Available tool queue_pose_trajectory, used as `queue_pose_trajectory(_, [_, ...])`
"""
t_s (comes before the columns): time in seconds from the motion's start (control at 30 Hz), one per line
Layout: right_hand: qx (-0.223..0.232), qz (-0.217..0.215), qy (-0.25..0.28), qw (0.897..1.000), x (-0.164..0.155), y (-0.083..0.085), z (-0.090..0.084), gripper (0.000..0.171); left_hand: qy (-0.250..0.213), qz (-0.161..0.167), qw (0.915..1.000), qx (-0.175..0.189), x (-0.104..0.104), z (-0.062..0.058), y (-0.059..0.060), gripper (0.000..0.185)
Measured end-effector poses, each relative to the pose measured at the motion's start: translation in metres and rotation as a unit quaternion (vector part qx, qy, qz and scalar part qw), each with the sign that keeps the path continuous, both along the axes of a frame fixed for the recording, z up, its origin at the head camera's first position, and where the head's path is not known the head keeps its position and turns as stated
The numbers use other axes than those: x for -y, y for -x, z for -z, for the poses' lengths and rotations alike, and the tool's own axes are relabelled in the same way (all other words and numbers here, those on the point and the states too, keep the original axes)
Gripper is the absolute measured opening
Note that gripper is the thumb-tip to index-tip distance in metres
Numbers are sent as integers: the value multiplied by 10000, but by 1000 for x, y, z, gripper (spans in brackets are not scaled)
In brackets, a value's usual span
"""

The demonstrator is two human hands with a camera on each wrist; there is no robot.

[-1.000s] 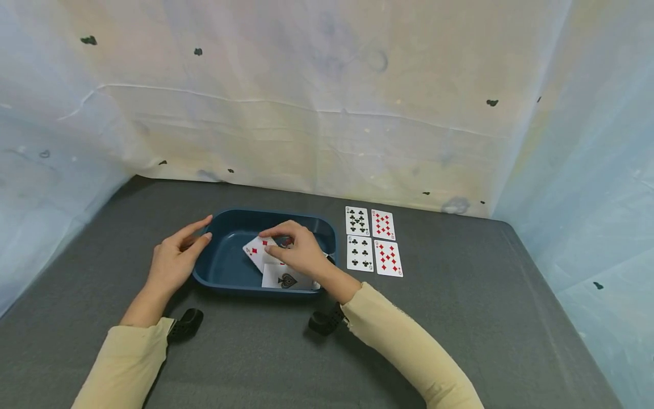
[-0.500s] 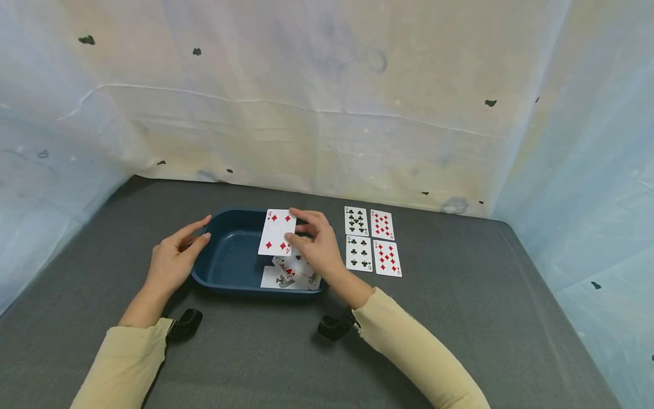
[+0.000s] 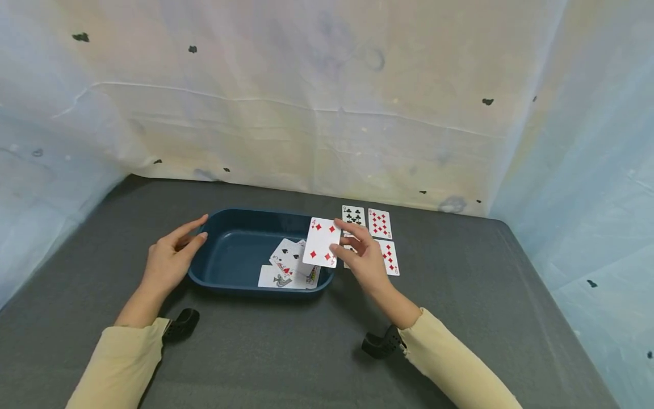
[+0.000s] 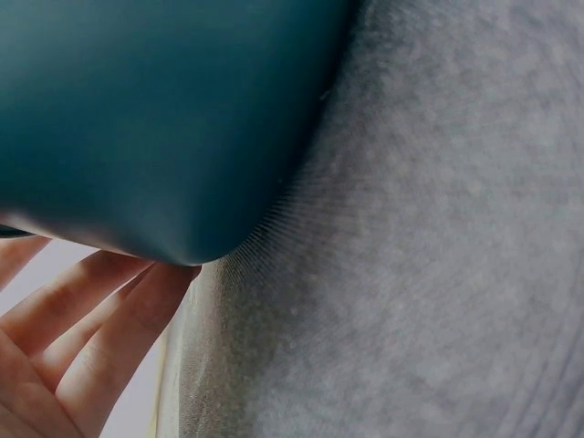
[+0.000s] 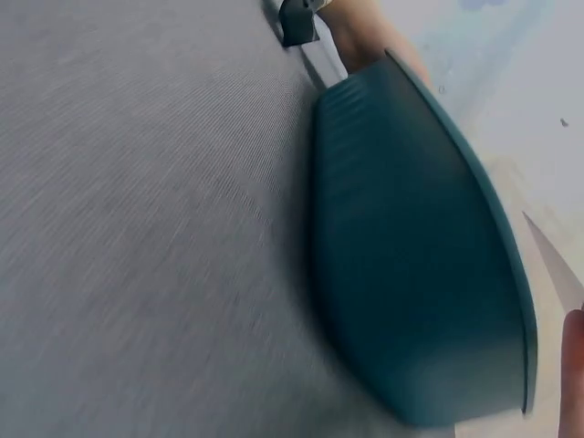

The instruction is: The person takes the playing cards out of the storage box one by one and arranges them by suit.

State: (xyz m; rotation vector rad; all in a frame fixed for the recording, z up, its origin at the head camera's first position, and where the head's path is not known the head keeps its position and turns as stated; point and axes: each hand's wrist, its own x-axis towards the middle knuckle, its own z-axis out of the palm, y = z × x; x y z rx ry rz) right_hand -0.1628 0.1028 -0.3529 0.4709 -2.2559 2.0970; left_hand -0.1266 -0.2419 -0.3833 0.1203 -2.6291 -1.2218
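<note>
The right hand (image 3: pixel 365 261) pinches the four of diamonds (image 3: pixel 322 242) between thumb and forefinger by the card's right edge, its face toward the head camera, at the three o'clock end of the blue tray (image 3: pixel 230 255). At nine o'clock the left hand (image 3: pixel 171 255) is relaxed and grasps nothing, thumb and forefinger parted, fingertips touching the tray's end wall from outside. Loose cards (image 3: pixel 290 257) overlap in the tray toward four o'clock, and laid-out cards (image 3: pixel 380 223) lie beyond it at three o'clock, partly hidden by the right hand.
</note>
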Motion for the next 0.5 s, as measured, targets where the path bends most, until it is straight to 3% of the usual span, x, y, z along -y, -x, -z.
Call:
queue_pose_trajectory(0.23, [23, 309, -157, 9994, -41, -9, 7, 49, -3, -16, 10000, 35, 0, 0, 0, 48])
queue_pose_trajectory(0.5, [386, 600, -664, 9952, -80, -21, 19, 49, 1, -53, 10000, 68, 1, 0, 1, 48])
